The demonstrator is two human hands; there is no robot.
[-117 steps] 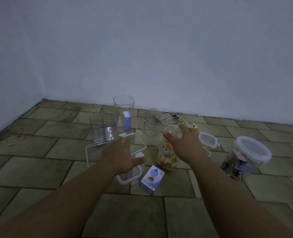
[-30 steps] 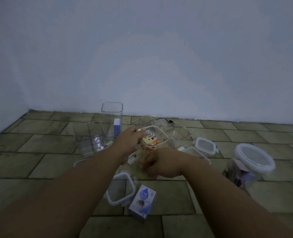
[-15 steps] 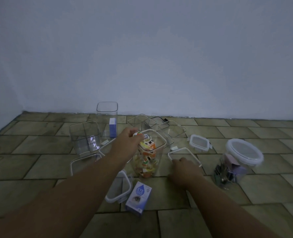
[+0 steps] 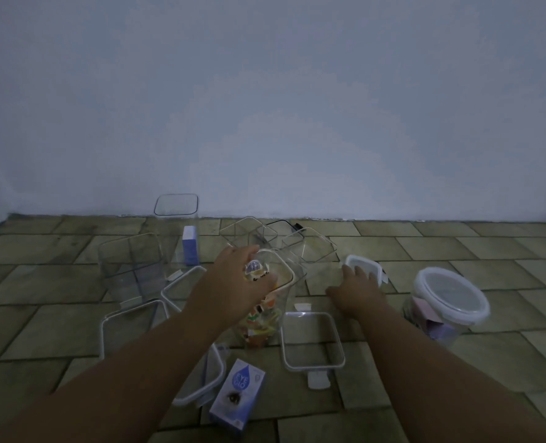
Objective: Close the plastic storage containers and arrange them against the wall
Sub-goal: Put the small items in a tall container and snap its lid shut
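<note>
A tall clear container [image 4: 265,318] filled with colourful packets stands upright on the tiled floor at centre. My left hand [image 4: 236,282] grips its open rim. My right hand [image 4: 356,289] lies flat on the floor with its fingertips on a small square white-rimmed lid [image 4: 362,266]. A larger rectangular lid [image 4: 311,340] lies just in front of that hand. More lids lie at the left [image 4: 131,327] and under my left forearm [image 4: 201,388]. Several empty clear containers [image 4: 131,266] stand behind, the tallest [image 4: 175,228] near the wall.
A round tub with a white lid on [image 4: 447,298] stands at the right, holding binder clips. A blue-and-white eye-drop box [image 4: 238,394] lies near me; another blue box [image 4: 190,246] stands by the tall container. The pale wall [image 4: 297,107] meets the floor behind.
My right hand left the rectangular lid and reached farther right to the small square lid. My left hand stayed on the filled container's rim. The view shifted slightly.
</note>
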